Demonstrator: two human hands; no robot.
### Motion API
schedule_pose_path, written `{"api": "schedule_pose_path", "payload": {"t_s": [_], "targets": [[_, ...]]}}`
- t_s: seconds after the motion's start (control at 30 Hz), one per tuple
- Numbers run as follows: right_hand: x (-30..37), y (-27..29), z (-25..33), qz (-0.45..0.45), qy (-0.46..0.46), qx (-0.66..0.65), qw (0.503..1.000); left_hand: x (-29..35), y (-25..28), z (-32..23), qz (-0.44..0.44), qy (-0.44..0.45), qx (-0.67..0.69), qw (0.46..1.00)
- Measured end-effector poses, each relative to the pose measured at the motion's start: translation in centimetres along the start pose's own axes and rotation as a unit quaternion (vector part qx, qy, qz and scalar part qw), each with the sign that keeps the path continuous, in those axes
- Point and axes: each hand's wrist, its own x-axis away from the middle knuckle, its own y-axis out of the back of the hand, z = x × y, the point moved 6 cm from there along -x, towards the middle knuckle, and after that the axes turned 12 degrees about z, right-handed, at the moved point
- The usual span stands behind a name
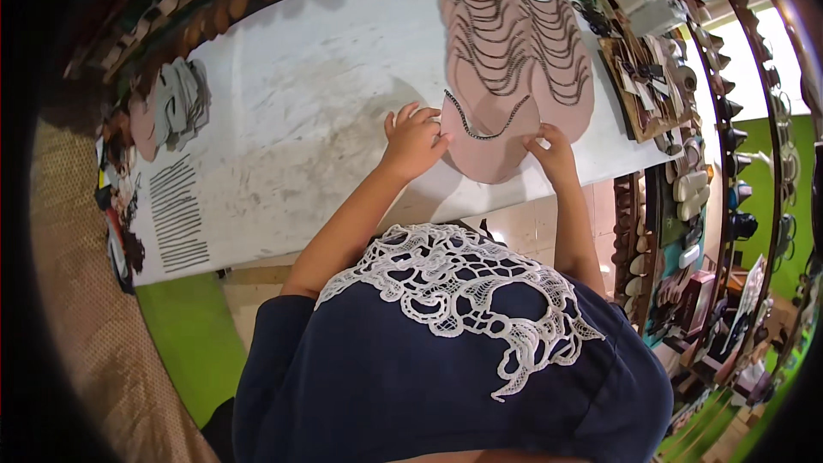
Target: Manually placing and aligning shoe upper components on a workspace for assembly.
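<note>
A rounded pink shoe-upper piece [484,157] with a dark braided trim along its curved inner edge lies near the front edge of the white table, overlapping the stack behind it. My left hand [414,142] is at its left edge, thumb tip against the piece and the other fingers spread apart. On the opposite side, my right hand [553,156] pinches the right edge between thumb and fingers. Behind the piece, several similar pink pieces [561,90] lie fanned in two overlapping rows, each with the same dark trim.
The white table [291,103] has smudged stains. Grey cut pieces [182,103] are piled at its left end, near a row of dark cord strips [178,210]. A wooden tray [643,90] with tools stands at the right end. Shoe racks [729,120] line the right side.
</note>
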Motion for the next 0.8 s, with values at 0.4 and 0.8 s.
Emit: {"api": "schedule_pose_path", "payload": {"t_s": [0.4,0.8], "targets": [[-0.9,5.5,-5.9,-0.053,-0.046,-0.008,0.998,-7.5,-2.9,-4.0,0.018,-0.029,-0.020,0.999],[-5.8,2.2,-5.7,-0.072,0.017,0.067,0.995,-7.0,-1.9,-1.0,-0.019,0.087,-0.019,0.996]]}}
